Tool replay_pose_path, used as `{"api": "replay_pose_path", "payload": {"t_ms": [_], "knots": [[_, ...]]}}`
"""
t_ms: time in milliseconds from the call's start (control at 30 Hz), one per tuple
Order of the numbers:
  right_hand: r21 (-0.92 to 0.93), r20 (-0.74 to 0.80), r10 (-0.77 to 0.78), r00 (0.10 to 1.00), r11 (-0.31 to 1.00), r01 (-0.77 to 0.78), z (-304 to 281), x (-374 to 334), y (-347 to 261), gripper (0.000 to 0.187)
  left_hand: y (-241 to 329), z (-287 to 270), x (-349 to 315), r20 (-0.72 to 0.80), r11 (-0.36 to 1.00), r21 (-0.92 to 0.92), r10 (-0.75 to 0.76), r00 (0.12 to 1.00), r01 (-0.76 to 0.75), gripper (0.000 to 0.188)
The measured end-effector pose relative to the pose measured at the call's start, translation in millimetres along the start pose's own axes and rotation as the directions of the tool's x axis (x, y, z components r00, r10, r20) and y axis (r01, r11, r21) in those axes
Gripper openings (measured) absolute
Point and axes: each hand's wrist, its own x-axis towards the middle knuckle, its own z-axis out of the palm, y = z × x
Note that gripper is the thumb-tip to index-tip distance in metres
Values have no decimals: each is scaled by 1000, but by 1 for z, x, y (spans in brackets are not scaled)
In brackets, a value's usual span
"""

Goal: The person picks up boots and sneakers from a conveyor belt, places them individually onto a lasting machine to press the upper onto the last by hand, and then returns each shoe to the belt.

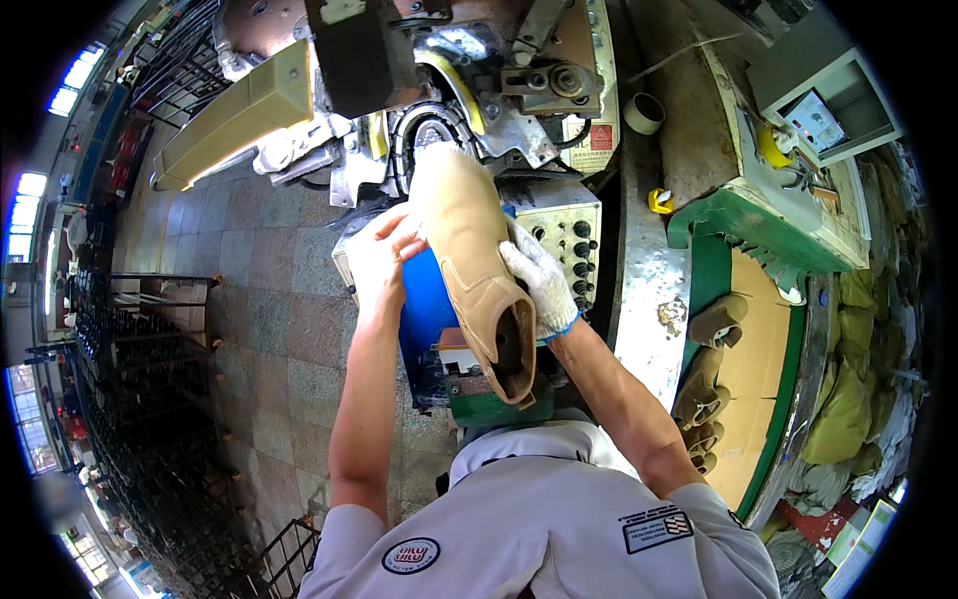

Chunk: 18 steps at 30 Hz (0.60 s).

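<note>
A tan shoe upper (pixel 469 245) lies lengthwise in front of me, its rounded toe at the metal jaws of a machine (pixel 429 125) and its ankle opening towards me. My left hand (pixel 379 255), bare, is at the left side of the shoe upper, with its bent fingers against it near the toe half. On the other side my right hand (pixel 539 275), in a white knit glove with a blue cuff edge, grips the shoe upper around its middle. The underside of the shoe is hidden. Below it a blue panel (pixel 426 299) shows.
A control panel with black knobs (pixel 581 255) stands right of my gloved hand. Farther right, several brown shoe uppers (pixel 704 389) lie in a green-edged tray (pixel 753 419). A yellowish machine arm (pixel 239 110) juts out at upper left. Dark racks (pixel 130 399) stand at far left.
</note>
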Motion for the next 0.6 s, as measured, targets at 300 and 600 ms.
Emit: {"api": "replay_pose_path", "payload": {"t_ms": [300, 600], "knots": [[198, -27, -119, 992, 973, 122, 37, 69, 19, 54, -11, -1, 39, -55, 944, -238, 223, 973, -229, 54], [53, -180, -51, 982, 997, 62, 28, 75, 38, 44, -60, 7, 4, 125, 950, -255, -154, 980, 181, 44]]}}
